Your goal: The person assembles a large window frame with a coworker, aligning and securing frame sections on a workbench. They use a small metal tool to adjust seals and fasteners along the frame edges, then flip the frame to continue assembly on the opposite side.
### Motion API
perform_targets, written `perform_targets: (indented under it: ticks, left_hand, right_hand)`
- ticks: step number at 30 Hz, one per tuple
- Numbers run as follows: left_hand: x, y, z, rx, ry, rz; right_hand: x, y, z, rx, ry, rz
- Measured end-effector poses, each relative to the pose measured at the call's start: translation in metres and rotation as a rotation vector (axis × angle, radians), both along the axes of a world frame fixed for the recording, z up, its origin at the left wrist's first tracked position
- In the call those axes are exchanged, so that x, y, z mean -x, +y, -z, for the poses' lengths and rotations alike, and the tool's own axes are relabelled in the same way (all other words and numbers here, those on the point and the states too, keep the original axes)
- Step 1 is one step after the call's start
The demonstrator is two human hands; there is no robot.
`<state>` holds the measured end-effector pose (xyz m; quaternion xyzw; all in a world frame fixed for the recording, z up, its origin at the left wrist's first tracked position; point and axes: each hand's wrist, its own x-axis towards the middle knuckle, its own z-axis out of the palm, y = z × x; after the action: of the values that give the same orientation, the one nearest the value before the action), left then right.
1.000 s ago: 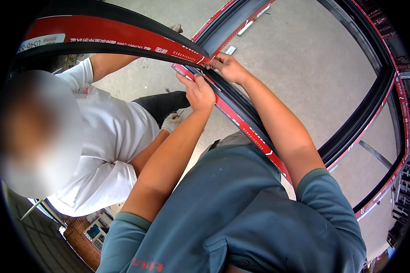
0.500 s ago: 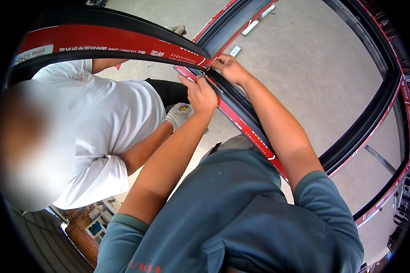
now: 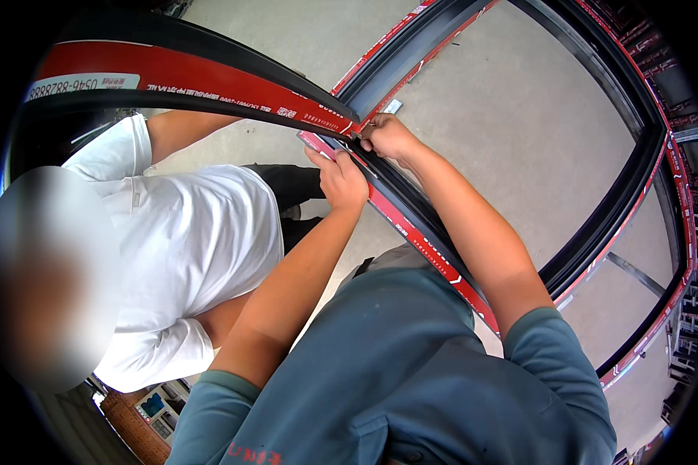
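A dark bar with red protective film runs diagonally from the joint in front of me down past my waist. My left hand is closed round its upper end, the thumb and fingers on the red side. My right hand has its fingers pinched at the corner where this bar meets a long red-filmed frame member coming from the left. Whatever small thing those fingers may hold is hidden. The bars belong to a large black window-type frame that spreads out to the right.
To my left, close to my forearm, a co-worker in a white shirt bends beside the long member. A small pale block lies on the concrete floor. Racks of dark profiles line the far right edge.
The co-worker's gloved hands have gone out of sight, and the co-worker's body sits slightly lower in view. My right hand has dropped slightly at the joint; my left keeps its grip.
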<state>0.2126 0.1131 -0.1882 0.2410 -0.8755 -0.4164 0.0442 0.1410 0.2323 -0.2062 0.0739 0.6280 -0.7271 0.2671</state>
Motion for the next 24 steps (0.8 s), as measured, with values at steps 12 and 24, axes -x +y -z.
perform_targets:
  ticks: [12,24]
  left_hand:
    - [0.000,-0.001,0.005,0.014,0.025,0.005]
    - [0.000,0.002,-0.005,-0.064,-0.021,-0.005]
  right_hand:
    - [-0.005,-0.012,0.060,0.162,0.298,0.061]
    - [-0.006,-0.012,0.076,0.218,0.383,0.058]
